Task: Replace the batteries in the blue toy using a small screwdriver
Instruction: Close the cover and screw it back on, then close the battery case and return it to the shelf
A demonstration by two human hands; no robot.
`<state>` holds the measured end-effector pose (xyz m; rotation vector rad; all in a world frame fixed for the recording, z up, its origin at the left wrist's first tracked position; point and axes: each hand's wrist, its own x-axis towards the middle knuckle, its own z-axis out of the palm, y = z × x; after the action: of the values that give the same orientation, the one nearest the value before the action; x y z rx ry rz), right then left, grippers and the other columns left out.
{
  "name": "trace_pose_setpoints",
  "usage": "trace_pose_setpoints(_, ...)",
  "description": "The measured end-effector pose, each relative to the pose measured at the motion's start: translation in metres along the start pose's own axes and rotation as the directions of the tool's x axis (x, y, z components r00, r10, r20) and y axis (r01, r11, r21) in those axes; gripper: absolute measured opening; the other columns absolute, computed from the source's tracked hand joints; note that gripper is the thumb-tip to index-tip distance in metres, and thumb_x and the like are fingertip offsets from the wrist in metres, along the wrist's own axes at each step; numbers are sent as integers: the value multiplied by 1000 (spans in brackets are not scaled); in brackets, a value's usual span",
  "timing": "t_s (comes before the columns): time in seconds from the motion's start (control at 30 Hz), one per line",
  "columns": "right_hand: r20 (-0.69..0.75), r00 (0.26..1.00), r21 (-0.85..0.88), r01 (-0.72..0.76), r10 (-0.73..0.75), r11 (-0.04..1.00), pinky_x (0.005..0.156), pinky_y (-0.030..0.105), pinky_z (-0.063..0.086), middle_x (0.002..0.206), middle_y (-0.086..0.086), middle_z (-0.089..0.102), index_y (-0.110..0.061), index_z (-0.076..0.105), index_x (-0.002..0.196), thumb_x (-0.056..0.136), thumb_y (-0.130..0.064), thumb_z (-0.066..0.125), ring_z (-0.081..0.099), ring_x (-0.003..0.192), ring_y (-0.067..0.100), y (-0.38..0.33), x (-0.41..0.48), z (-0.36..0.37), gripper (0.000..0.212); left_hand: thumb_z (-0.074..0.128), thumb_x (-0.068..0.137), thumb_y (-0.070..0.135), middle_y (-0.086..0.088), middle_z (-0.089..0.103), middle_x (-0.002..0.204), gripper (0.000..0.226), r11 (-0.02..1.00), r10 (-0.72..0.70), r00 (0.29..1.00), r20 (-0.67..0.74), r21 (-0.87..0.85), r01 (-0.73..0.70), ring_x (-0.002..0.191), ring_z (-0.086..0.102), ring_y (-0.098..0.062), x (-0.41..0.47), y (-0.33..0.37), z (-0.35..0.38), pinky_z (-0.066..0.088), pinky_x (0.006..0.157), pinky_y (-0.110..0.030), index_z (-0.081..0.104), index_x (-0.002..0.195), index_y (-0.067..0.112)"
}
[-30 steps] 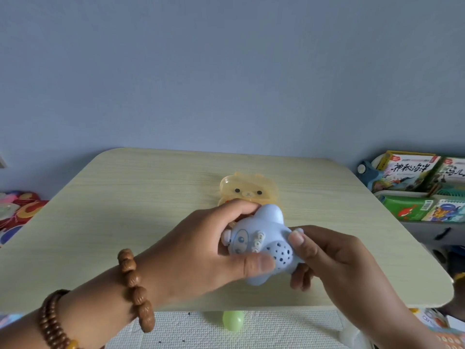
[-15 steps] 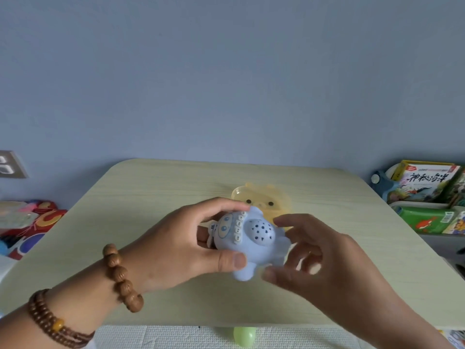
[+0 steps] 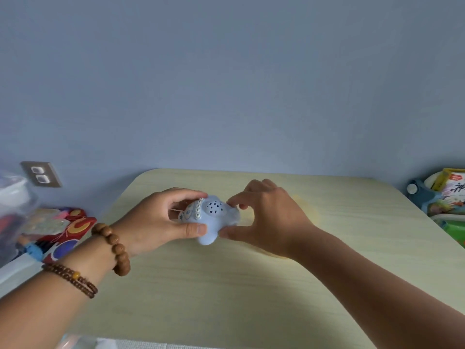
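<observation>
Both grip the blue toy: left hand wraps it, right hand pinches its end; a careless turn could drop it.

Matt plastic, pale wood grain, polished beads

The blue toy looks like smooth moulded plastic with a soft, nearly matt finish. Its row of small buttons is a paler plastic, and its round patch is pierced with small dark holes. The table has a light wood-grain surface, smooth and matt; solid wood or laminate cannot be told. The large bead bracelet is of brown, wood-like beads with a low polish. The thin bracelet has tiny dark beads and one glossy amber bead. The wall is flat matt paint. The books have glossy printed covers. The container is blurred, translucent plastic.
</observation>
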<state>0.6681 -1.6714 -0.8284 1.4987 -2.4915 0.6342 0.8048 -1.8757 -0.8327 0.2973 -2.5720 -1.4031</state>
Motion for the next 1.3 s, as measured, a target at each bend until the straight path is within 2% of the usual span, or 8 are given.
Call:
trace_pose_setpoints(0.33, 30, 999, -115, 21, -18, 993, 98, 36, 41, 115, -11, 56, -39, 63, 126, 68, -83, 55, 48, 111, 16, -5, -9, 9, 74, 85, 59, 48, 19, 68, 125, 76, 999, -35, 999, 35, 11, 35, 118, 62, -2, 2, -20, 5, 49, 106, -37, 58, 130, 38)
trace_pose_setpoints(0.43, -63, 998, -29, -12, 10, 1000, 99, 38, 44, 122, -9, 59, -36, 62, 130, 72, -80, 54, 51, 115, 17, 8, -16, -5, 74, 85, 59, 48, 19, 67, 126, 76, 1000, -24, 999, 34, -19, 24, 118, 63, -2, 2, -23, 5, 50, 105, -35, 57, 129, 38)
trace_pose_setpoints(0.53, -194, 960, 91, -189, 203, 978, 100, 34, 44, 132, -3, 58, -30, 59, 135, 85, -57, 65, 51, 124, 19, 40, -23, -25, 58, 85, 59, 47, 18, 67, 127, 76, 999, -14, 998, 57, -47, 17, 119, 63, -4, 1, -24, 6, 52, 102, -34, 57, 129, 37)
trace_pose_setpoints(0.7, -45, 877, 152, -468, 479, 871, 96, 36, 49, 142, 1, 58, -28, 52, 142, 97, -45, 57, 58, 124, 20, 81, -33, -31, 48, 79, 54, 75, 19, 56, 136, 84, 996, 24, 1000, 8, 89, -25, 129, 50, 5, -2, -19, 1, 39, 114, -32, 54, 128, 44)
trace_pose_setpoints(0.8, 51, 858, 195, -510, 511, 838, 81, 28, 46, 134, -2, 64, -28, 54, 142, 101, -37, 53, 62, 111, 18, 86, -34, -27, 42, 68, 70, 61, 16, 59, 118, 51, 857, 379, 901, -213, 449, -254, 116, 54, -1, -5, 15, 16, 39, 103, -20, 67, 114, 34)
trace_pose_setpoints(0.9, 47, 851, 183, -522, 523, 833, 78, 28, 44, 131, -2, 67, -28, 58, 139, 102, -32, 52, 61, 106, 18, 87, -33, -25, 38, 72, 78, 47, 11, 67, 100, 29, 604, 621, 783, -45, 665, -440, 97, 59, -15, -3, 48, 55, 46, 89, -34, 74, 101, 29)
trace_pose_setpoints(1.03, 31, 843, 166, -534, 536, 829, 74, 27, 47, 125, -5, 70, -29, 61, 135, 102, -28, 52, 63, 101, 17, 88, -32, -21, 34, 73, 81, 46, 14, 69, 104, 31, 519, 520, 846, 119, 743, -423, 101, 56, -12, 7, 46, 91, 48, 93, -36, 73, 108, 32)
trace_pose_setpoints(1.3, -10, 850, 93, -524, 527, 847, 78, 32, 58, 118, -7, 72, -31, 64, 128, 102, -26, 49, 67, 98, 16, 77, -45, -23, 31, 83, 74, 39, 12, 64, 87, 12, 451, 544, 820, 179, 761, -466, 86, 57, -15, -13, 47, 99, 50, 78, -33, 75, 78, 30)
